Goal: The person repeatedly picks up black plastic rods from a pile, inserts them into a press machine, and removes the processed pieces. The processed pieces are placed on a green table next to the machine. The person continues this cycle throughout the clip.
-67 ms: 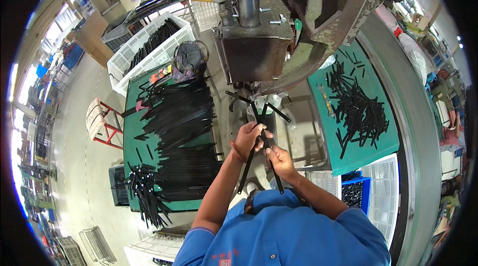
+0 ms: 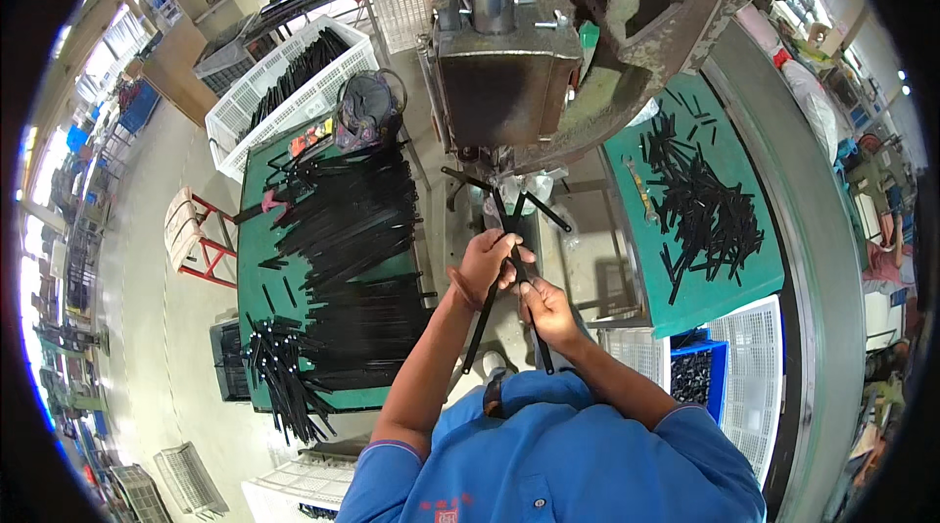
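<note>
A linkage of crossed flat black bars point(image 2: 480, 335) is held in front of my body, below the head of a press point(image 2: 504, 97). My left hand point(image 2: 485, 263) is closed around the bars near their crossing. Just below and to its right, my right hand point(image 2: 550, 311) pinches the bar that slants down to the right. Two short arms spread from the upper end of the linkage toward the press. Both lower ends hang free beyond my hands. My fingers hide part of the crossing.
On the left, a green-topped table point(image 2: 284, 278) carries rows of long black bars point(image 2: 362, 219) and a bag point(image 2: 369, 112). The right green table point(image 2: 627, 259) holds a heap of short black pieces point(image 2: 710, 214) and a wrench point(image 2: 640, 192). White crates point(image 2: 749, 356) stand low on both sides.
The view has shifted slightly. Both hands keep their grip on the linkage, and its lower ends appear a little higher in the picture.
</note>
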`<state>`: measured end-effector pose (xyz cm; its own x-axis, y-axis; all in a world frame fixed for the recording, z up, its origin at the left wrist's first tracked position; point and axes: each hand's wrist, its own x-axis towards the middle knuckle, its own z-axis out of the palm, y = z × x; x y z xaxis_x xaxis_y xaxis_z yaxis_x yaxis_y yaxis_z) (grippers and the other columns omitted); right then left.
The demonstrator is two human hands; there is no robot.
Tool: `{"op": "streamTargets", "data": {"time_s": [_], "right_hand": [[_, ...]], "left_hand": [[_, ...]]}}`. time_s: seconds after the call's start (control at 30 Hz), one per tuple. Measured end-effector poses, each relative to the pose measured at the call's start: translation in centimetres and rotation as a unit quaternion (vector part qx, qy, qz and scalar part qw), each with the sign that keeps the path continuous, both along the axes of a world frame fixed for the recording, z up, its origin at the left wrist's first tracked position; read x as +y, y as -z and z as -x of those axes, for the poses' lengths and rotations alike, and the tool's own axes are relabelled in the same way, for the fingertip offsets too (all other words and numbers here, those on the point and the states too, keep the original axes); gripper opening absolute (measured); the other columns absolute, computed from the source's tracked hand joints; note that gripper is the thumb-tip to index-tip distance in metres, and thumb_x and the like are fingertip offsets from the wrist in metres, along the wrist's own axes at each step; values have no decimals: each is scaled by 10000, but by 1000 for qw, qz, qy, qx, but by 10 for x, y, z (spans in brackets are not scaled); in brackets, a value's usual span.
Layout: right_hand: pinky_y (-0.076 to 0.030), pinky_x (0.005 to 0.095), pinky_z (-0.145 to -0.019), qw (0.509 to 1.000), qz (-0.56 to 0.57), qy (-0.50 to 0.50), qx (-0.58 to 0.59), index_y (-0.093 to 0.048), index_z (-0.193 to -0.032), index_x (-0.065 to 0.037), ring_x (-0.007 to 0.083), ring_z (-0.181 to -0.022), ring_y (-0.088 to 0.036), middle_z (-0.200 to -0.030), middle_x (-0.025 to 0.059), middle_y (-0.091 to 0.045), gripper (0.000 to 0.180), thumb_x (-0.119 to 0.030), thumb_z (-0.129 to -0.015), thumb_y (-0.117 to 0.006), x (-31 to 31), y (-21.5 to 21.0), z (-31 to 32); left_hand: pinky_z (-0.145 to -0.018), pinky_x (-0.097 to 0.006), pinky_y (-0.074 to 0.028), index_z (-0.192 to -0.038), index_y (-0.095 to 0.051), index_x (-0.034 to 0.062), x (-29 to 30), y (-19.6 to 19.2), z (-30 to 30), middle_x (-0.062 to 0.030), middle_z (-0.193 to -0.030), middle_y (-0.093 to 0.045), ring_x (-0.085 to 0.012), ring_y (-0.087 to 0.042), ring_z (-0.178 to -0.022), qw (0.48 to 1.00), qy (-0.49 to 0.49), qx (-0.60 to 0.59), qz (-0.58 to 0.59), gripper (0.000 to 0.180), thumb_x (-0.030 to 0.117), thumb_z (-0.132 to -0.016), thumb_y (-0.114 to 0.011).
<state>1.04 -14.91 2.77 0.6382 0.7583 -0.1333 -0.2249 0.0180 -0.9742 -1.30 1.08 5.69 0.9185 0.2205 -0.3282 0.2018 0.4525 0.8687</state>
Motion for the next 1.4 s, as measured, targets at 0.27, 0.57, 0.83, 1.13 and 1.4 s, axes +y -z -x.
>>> {"op": "streamTargets", "data": {"time_s": [0.27,0.57,0.83,1.13,1.4], "right_hand": [[-300,213,-423,999,-23,23,9,-549,-871,-49,52,-439,-364,-522,-35,-427,195,-173,-958,-426,2,0,3],[-297,219,-427,1000,-6,6,-3,-543,-873,-33,63,-433,-362,-507,-6,-441,233,-201,-965,-410,1,-11,-1],[-304,211,-448,997,-5,-66,-47,-529,-886,-48,45,-469,-363,-544,-28,-426,204,-193,-967,-411,8,-23,-2],[-462,440,-715,800,149,-410,-411,-565,-1001,-39,361,-810,-584,-848,176,-606,293,-294,-871,-505,83,56,45],[-441,386,-841,704,189,-305,-612,-552,-1053,-71,274,-997,-514,-1041,89,-521,334,-215,-767,-647,214,135,38]], "left_hand": [[-379,-216,-336,-971,-512,-18,0,-8,1,-116,-828,-629,-90,-455,-464,1000,-4,-3,0,239,209,-919,-463],[-363,-223,-339,-958,-511,-30,-1,0,-4,-137,-824,-635,-98,-445,-426,1000,-12,-29,3,230,190,-917,-459],[-361,-189,-374,-956,-504,5,-7,-31,19,-91,-767,-628,-57,-475,-423,989,-101,-20,-105,208,209,-918,-481],[-667,-416,-476,-954,-573,15,31,122,204,-189,-810,-615,-364,-599,-728,744,-420,241,-461,260,163,-753,-645],[-733,-420,-484,-1079,-579,11,127,154,458,-199,-954,-591,-381,-585,-839,481,-458,417,-620,301,105,-793,-592]]}}
